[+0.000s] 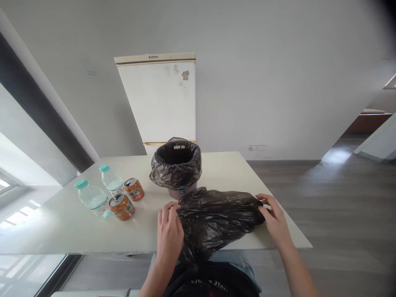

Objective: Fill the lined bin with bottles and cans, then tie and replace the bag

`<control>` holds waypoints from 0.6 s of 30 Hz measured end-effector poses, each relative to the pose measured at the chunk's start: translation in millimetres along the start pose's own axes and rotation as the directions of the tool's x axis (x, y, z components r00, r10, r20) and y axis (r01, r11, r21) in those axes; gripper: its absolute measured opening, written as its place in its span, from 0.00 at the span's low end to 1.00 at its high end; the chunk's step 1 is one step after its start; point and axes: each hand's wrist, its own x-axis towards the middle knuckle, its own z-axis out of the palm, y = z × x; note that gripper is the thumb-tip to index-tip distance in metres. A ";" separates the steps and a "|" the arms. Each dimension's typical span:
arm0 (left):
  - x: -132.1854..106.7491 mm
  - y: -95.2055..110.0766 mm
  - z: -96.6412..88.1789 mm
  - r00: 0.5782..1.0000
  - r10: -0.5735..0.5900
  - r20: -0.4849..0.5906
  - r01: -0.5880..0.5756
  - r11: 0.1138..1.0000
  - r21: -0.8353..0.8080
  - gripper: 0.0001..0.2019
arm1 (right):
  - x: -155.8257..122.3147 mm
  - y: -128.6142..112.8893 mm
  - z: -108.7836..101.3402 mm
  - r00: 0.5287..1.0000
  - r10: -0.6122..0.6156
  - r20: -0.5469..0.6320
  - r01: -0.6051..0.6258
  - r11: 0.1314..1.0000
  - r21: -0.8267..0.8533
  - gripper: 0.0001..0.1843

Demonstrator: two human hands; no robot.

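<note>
A crumpled dark plastic bag (216, 218) lies on the white table (62, 227) near its front edge. My left hand (169, 232) is closed on the bag's left end. My right hand (274, 218) pinches the bag's right end. Just behind the bag stands a small bin (177, 165) lined with another dark bag, its mouth open and facing up.
Two clear water bottles (93, 198) with teal caps and two orange drink cans (122, 206) lie at the table's left. A white fridge (161, 103) stands against the back wall. Grey wood floor (340, 206) spreads to the right.
</note>
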 end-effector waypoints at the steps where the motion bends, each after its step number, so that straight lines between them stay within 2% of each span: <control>1: -0.1 11.7 -0.8 0.996 0.070 0.054 -0.068 0.997 -0.047 0.13 | -1.1 -1.3 0.3 0.998 -0.056 -0.030 0.054 0.997 -0.061 0.15; 2: -0.9 23.0 -1.0 0.981 0.143 0.129 -0.132 0.987 -0.092 0.12 | -1.8 -3.5 -0.2 0.992 -0.122 -0.029 0.118 0.987 -0.112 0.16; 4: -4.6 42.3 0.8 0.918 0.259 0.300 -0.222 0.963 -0.152 0.19 | -2.7 -10.5 -3.0 0.962 -0.256 0.092 0.269 0.948 -0.171 0.18; 6: -9.1 53.8 4.6 0.837 0.315 0.447 -0.271 0.949 -0.160 0.33 | -3.9 -19.6 -6.8 0.891 -0.365 0.270 0.414 0.897 -0.155 0.17; 7: -10.7 55.9 6.6 0.801 0.319 0.506 -0.285 0.947 -0.146 0.36 | -4.9 -24.0 -8.5 0.851 -0.403 0.336 0.468 0.873 -0.138 0.16; 9: -10.5 53.4 8.7 0.732 0.312 0.606 -0.307 0.945 -0.115 0.32 | -7.5 -30.2 -11.1 0.795 -0.436 0.422 0.528 0.839 -0.129 0.15; 11: -5.2 43.6 6.9 0.680 0.294 0.672 -0.324 0.942 -0.084 0.28 | -10.0 -31.1 -12.4 0.771 -0.397 0.498 0.532 0.831 -0.161 0.17; 14: 9.3 21.0 -3.2 0.655 0.281 0.702 -0.358 0.933 -0.040 0.29 | -12.1 -22.7 -13.9 0.750 -0.275 0.602 0.491 0.841 -0.227 0.17; 18: 26.1 -6.5 -22.4 0.689 0.223 0.689 -0.351 0.935 0.048 0.25 | -14.3 -9.6 -18.0 0.768 -0.189 0.612 0.417 0.873 -0.254 0.16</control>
